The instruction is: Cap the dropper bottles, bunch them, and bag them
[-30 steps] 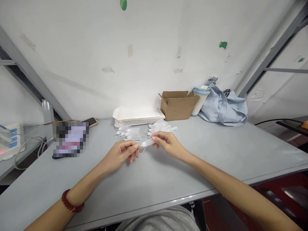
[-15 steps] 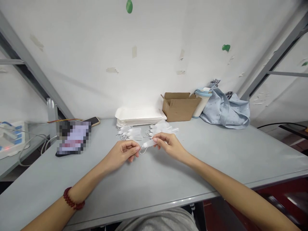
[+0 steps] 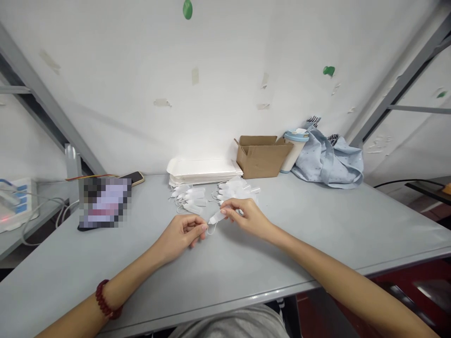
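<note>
The left grip (image 3: 186, 234) has moved bodyward, curled.

Forearms (image 3: 136, 274) converge, left fingers (image 3: 198, 231) and right fingers (image 3: 231, 203) curled in pinches.

Fairly bright, diffuse light, apparently from above, washed the pale wall (image 3: 225, 56). A soft shadow lay beneath the right hand (image 3: 246, 217), and glare streaked the tabletop's front edge (image 3: 260, 296). Wide-angle distortion slanted the side posts (image 3: 52, 110); blocky pixelation masked one patch (image 3: 105, 202) at left.
</note>
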The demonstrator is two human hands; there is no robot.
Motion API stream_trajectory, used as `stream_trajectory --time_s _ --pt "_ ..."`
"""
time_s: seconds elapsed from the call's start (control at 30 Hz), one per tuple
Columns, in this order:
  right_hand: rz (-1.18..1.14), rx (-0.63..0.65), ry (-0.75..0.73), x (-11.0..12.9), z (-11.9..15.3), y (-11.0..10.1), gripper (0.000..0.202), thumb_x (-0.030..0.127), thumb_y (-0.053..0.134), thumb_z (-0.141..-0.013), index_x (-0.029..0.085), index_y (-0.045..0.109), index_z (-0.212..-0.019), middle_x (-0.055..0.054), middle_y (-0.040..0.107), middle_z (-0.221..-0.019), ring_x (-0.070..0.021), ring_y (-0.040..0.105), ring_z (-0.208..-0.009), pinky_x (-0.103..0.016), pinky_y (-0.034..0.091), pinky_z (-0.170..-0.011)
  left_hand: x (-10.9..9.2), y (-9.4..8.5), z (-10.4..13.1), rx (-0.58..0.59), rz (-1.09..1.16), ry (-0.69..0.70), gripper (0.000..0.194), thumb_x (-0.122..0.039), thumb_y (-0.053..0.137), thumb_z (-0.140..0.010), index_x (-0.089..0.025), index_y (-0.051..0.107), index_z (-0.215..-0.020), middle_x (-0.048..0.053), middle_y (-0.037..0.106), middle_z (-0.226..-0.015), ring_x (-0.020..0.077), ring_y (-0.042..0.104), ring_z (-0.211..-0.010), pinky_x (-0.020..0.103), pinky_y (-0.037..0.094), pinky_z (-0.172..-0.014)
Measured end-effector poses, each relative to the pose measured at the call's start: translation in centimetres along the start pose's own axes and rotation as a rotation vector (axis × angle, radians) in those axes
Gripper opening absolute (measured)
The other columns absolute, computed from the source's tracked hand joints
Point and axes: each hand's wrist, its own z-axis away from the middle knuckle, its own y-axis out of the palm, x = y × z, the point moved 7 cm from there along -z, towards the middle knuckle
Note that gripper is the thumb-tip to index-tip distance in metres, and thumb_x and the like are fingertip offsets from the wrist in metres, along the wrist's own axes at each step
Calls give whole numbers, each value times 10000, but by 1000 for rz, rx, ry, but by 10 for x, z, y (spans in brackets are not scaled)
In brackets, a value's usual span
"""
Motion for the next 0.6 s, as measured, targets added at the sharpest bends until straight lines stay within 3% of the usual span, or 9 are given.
stream_trajectory --time_s 0.2,0.33,0.47,0.6 --pt "165 -1 -89 -3 -4 -2 168 252 471 -895 151 603 -875 -27 626 -731 -122 559 -644 -223 417 -571 -2 -18 -5 -142 9 -10 251 -378 551 -802 -170 585 -665 -37 514 -507 92 440 -445 223 371 -478" --pt "327 -73 -199 -7 -3 -5 156 209 506 -870 165 554 -1012 -95 600 -973 -177 571 -841 -297 465 -709 4 -50 -6 -409 94 -8 255 -374 579 -787 -166 571 -638 -33 517 -535 84 430 -460 220 340 -482" --pt "475 -5 -252 -13 -3 0 211 141 550 -832 164 539 -1041 -119 559 -1042 -219 536 -964 -365 462 -811 13 -73 -3 -630 242 -7 214 -358 603 -765 -157 589 -695 -37 521 -563 69 409 -450 211 332 -475" --pt "587 94 -213 -19 -3 8 250 107 612 -784 151 552 -1023 -124 551 -1044 -234 522 -964 -379 462 -804 24 -70 -6 -599 350 -98 296 -406 616 -748 -142 610 -881 -32 547 -574 77 430 -449 210 341 -458"
